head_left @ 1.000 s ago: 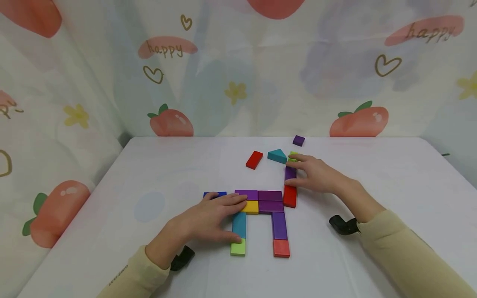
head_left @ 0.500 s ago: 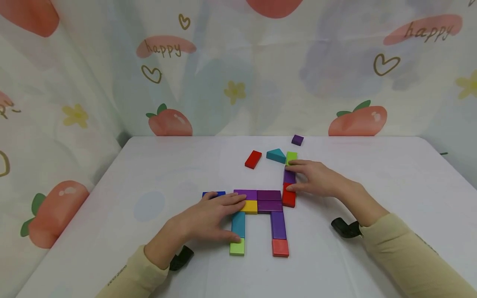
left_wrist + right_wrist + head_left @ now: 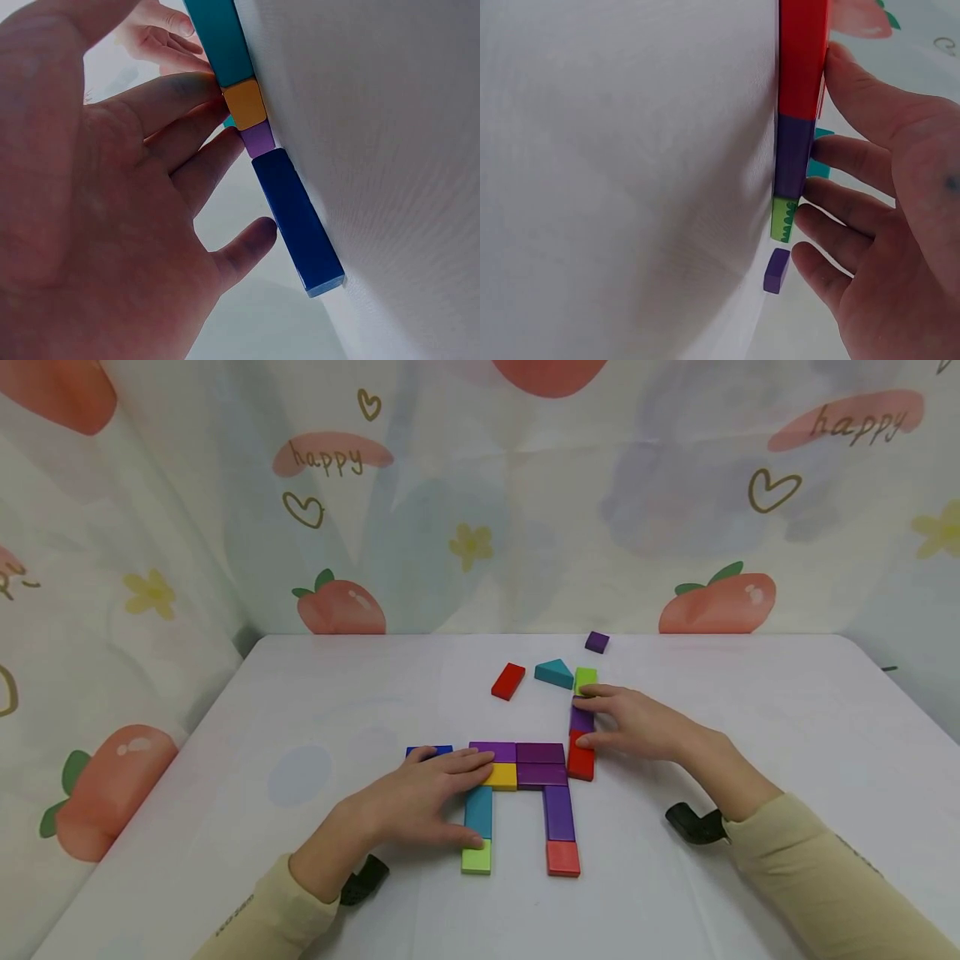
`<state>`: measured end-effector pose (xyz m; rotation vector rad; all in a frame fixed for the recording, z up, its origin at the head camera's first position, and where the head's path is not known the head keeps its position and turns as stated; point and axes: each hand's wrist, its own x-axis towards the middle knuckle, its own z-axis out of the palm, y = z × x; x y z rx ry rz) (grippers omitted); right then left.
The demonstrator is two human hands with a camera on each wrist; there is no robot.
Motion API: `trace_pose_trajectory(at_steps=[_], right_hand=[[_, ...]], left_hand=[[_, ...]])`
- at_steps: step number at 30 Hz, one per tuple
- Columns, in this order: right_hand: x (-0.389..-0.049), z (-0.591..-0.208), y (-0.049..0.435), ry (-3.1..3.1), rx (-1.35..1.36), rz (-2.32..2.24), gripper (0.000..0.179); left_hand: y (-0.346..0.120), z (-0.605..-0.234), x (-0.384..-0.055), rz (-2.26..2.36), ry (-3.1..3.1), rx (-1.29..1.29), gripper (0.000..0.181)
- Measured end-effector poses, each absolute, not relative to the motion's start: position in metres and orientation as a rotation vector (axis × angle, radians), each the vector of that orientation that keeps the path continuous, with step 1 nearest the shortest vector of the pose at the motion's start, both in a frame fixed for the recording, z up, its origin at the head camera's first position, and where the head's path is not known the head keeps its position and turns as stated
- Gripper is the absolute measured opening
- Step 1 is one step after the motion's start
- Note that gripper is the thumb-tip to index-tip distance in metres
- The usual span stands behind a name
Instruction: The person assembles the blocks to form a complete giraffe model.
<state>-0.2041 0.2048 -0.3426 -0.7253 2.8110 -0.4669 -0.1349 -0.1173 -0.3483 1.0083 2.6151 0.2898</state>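
Flat coloured blocks lie joined on a white table. My left hand (image 3: 412,797) rests over their left side with straight, spread fingers. Its fingertips touch the yellow block (image 3: 504,777) and a purple block (image 3: 493,751), and its thumb touches a light green block (image 3: 476,860). The little finger reaches the dark blue block (image 3: 300,225) in the left wrist view. My right hand (image 3: 645,724) lies along an upright column, fingers extended. Its thumb touches the red block (image 3: 801,60), and its fingers touch the purple block (image 3: 793,154) and the lime green block (image 3: 784,217).
Beyond the column lie a teal triangular block (image 3: 555,674), a loose red block (image 3: 508,682) and a small dark purple block (image 3: 597,642). A teal block (image 3: 478,812) and a violet block (image 3: 558,812) form legs. A patterned cloth (image 3: 540,510) hangs behind the table.
My right hand has shifted slightly nearer along the column, leaving more of the lime green block in sight. The left hand keeps its place on the blocks.
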Motion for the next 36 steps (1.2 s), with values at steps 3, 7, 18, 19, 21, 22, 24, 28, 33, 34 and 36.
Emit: trace_pose_trajectory(at_steps=[3,7,18,19,21,22,24,28,33,34,36], right_hand=[[-0.2033,-0.3429,0.2039,2.814,-0.713,-0.467,0.063],[-0.203,-0.3431,0.2034,2.819,-0.707,-0.465,0.063],[-0.2023,-0.3437,0.2025,2.821,-0.713,-0.479,0.063],[-0.2022,-0.3433,0.2026,2.821,-0.717,-0.481,0.063],[-0.202,-0.3432,0.2028,2.821,-0.719,-0.483,0.063],[-0.202,-0.3436,0.2029,2.821,-0.718,-0.484,0.063],[-0.2023,-0.3433,0.2035,2.822,-0.72,-0.483,0.063],[-0.2022,-0.3435,0.2037,2.822,-0.717,-0.485,0.063],[-0.2025,-0.3436,0.2049,2.828,-0.72,-0.491,0.062],[-0.2026,-0.3433,0.2053,2.829,-0.721,-0.494,0.062],[-0.2034,-0.3426,0.2062,2.833,-0.728,-0.509,0.06]], left_hand=[[-0.1177,-0.3483,-0.135,0.293,2.615,1.013,0.088],[-0.1185,-0.3485,-0.1351,0.298,2.611,1.017,0.088],[-0.1188,-0.3491,-0.1352,0.302,2.611,1.013,0.089],[-0.1188,-0.349,-0.1351,0.303,2.61,1.009,0.089],[-0.1186,-0.3488,-0.135,0.305,2.607,1.004,0.089],[-0.1185,-0.3488,-0.1351,0.306,2.606,1.003,0.089],[-0.1184,-0.3489,-0.1353,0.307,2.605,1.001,0.089],[-0.1187,-0.349,-0.1355,0.306,2.605,1.007,0.089],[-0.1187,-0.3491,-0.1356,0.299,2.607,1.013,0.089],[-0.1187,-0.3491,-0.1356,0.299,2.607,1.013,0.089],[-0.1185,-0.3491,-0.1356,0.299,2.607,1.014,0.089]])
